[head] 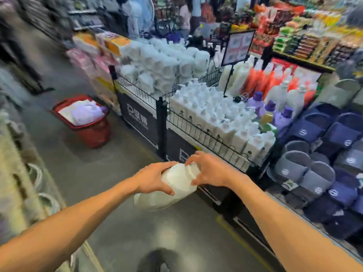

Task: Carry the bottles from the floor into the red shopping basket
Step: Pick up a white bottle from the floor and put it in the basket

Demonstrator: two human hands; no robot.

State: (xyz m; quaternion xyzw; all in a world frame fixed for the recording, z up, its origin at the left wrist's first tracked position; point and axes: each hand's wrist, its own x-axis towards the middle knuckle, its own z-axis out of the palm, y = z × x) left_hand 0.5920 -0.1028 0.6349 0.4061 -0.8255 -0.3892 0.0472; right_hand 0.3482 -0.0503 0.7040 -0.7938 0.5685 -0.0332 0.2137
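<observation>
A large white bottle [172, 187] hangs in front of me above the grey floor, tilted with its neck up and to the right. My left hand [152, 180] grips its body from the left. My right hand [209, 169] wraps the neck and cap end. The red shopping basket [92, 132] stands on the floor far ahead to the left, beside the wire display bin, with white and purple bottles filling it. The picture is blurred by motion.
A black wire-fenced display [196, 122] of white, orange and purple bottles runs along the right of the aisle. Blue and grey slippers [324, 163] are stacked at the right. Low shelving [21, 165] lines the left. People stand at the far end of the aisle.
</observation>
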